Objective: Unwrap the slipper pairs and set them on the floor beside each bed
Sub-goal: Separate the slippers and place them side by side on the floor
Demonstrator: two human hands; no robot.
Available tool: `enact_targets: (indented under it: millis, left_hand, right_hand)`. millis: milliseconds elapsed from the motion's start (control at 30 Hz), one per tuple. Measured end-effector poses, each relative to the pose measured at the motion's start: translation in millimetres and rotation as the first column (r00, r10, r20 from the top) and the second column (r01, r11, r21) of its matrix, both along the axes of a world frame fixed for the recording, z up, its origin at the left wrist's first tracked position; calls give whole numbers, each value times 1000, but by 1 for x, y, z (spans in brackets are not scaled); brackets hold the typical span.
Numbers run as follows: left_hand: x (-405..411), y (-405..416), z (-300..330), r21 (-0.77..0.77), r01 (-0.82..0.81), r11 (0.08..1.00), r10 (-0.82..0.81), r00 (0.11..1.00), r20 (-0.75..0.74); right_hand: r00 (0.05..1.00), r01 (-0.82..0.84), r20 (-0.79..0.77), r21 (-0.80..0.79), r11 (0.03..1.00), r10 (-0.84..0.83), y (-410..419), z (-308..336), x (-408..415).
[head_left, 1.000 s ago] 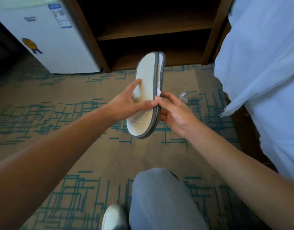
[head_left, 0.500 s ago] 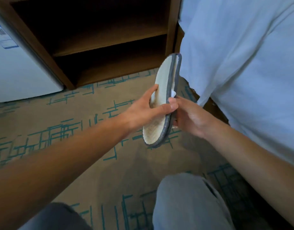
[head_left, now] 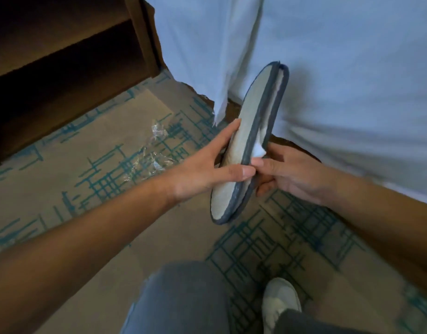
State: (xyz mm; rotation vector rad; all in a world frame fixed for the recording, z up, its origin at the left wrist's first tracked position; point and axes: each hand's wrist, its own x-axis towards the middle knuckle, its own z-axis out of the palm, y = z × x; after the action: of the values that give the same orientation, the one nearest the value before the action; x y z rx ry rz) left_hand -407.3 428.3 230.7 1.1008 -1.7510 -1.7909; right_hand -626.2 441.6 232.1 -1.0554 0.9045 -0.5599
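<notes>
Both hands are on the slipper pair (head_left: 250, 145), held on edge up in the air right by the white bedsheet (head_left: 328, 68). The left hand (head_left: 203, 172) pinches one side, the right hand (head_left: 287, 172) grips the other. A crumpled plastic wrapper (head_left: 151, 153) sits on the patterned carpet (head_left: 63, 177).

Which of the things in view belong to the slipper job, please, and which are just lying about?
Part of the job:
- slipper pair, pressed flat together, held on edge by the left hand and right hand
- bed sheet, marking the bedside
- carpet, where the pair goes

Just lying about:
- plastic wrapper, crumpled on the carpet
- wooden shelf unit
</notes>
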Motion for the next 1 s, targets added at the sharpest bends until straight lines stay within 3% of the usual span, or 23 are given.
enact_targets:
  millis: [267,433,600,700,833,1000]
  left_hand:
    - [-69,7,-25,7,204,979,-204,978,47]
    - [-98,15,-60,68,277,958,-281,957,69]
    - [-106,6,-86,157,337,928,-361,918,164]
    - [-106,1,-106,322,226,919,-297,935,194]
    - [-109,5,-134,363,133,922,-271,892,362]
    - [-104,11,-170,533,-8,846,-166,947,277]
  right_hand:
    - [971,185,-140,-86,979,-195,45,-18,-63]
    - [939,310,-156,-5,951,-307,76,-63,-88]
    - [907,422,-51,157,893,-419,101,-105,-99]
    - [843,536,-80,199,821,-531,112,-128,-99]
    - [796,605,-221,259,753,-564,129,-152,-99]
    - [755,647,-383,299,701,-533,148,-186,-110]
